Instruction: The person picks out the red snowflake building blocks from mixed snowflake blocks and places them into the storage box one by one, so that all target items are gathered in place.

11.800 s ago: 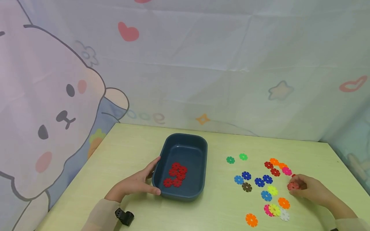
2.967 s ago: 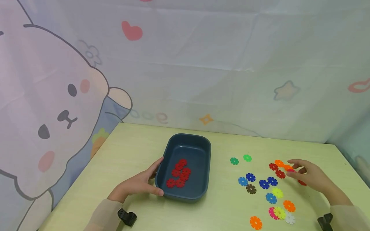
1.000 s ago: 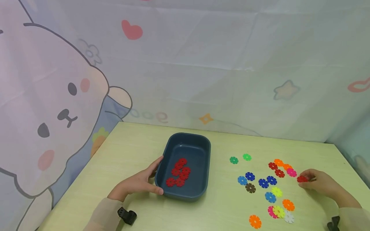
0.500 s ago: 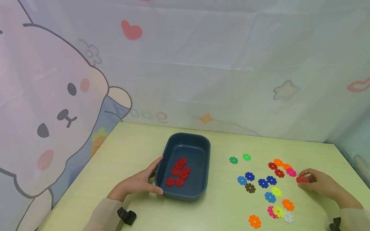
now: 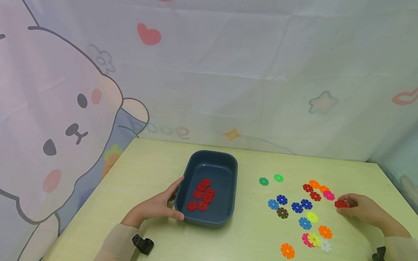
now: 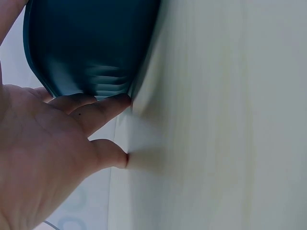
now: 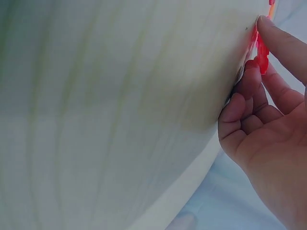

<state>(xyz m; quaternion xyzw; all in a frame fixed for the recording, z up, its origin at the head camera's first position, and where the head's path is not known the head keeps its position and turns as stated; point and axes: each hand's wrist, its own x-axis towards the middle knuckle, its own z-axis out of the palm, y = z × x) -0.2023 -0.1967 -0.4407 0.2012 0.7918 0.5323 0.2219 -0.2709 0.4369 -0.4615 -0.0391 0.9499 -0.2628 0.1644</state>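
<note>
While my left hand (image 5: 155,208) rests spread against the tray (image 5: 224,188), my right hand (image 5: 363,208) pinches a red disc (image 5: 340,204); I'd best lift level, clear of the pink disc (image 5: 328,195) just beyond that hand.

Red disc (image 5: 341,204) in right hand (image 5: 364,208), dark blue tray (image 5: 226,190) at left hand (image 5: 155,209)
Between the hands, orange, yellow, blue, green and white discs (image 5: 324,232); beyond, pale cloth (image 5: 209,90) patterned with cartoons.

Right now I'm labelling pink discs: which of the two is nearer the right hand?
The farther pink disc, just left of the red disc pinched by the right hand; the other pink disc lies nearer the person, partly under a yellow disc.
</note>
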